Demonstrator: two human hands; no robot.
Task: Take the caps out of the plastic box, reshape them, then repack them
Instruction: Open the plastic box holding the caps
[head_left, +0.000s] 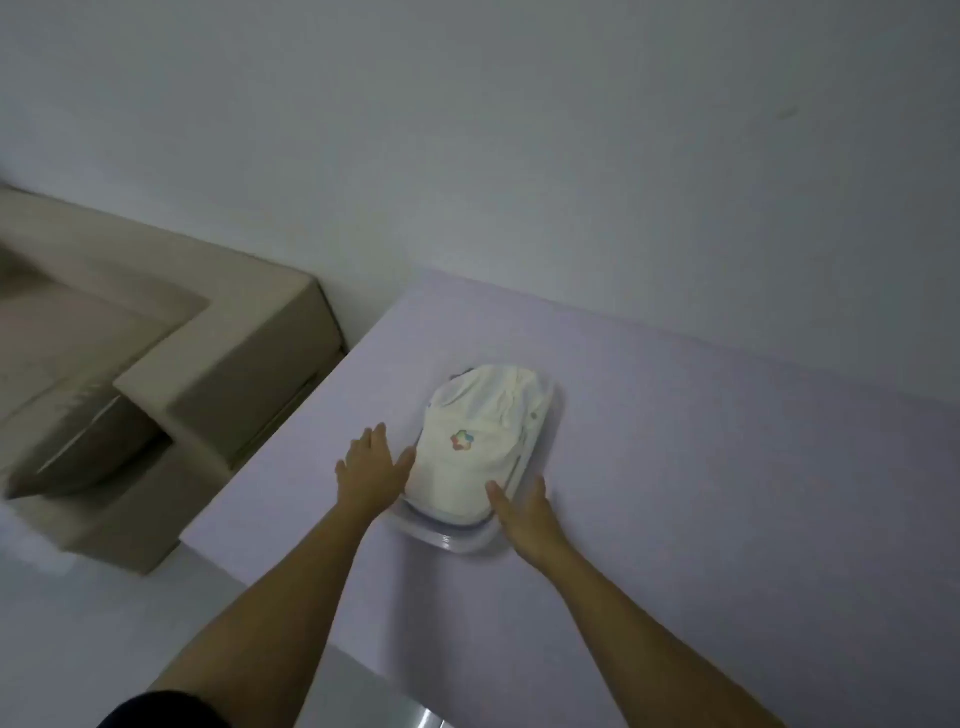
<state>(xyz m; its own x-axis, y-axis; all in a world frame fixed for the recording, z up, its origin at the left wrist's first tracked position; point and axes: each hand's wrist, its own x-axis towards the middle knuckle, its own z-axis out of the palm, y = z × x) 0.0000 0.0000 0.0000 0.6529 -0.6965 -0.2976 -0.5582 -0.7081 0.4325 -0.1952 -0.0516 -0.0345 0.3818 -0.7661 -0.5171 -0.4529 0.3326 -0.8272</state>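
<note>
A clear plastic box (447, 540) sits on the pale lilac table (727, 467). White caps (478, 447) fill it and bulge above its rim; the top one bears a small multicoloured flower logo. My left hand (371, 470) lies flat with fingers spread at the box's left side, thumb touching the caps. My right hand (524, 512) rests at the box's near right corner, thumb against the top cap. Neither hand has closed around anything. How many caps lie underneath is hidden.
A beige sofa (156, 374) with a cushion stands left of the table, close to its left edge. A white wall runs behind the table. A shiny pale object (426, 719) shows at the bottom edge.
</note>
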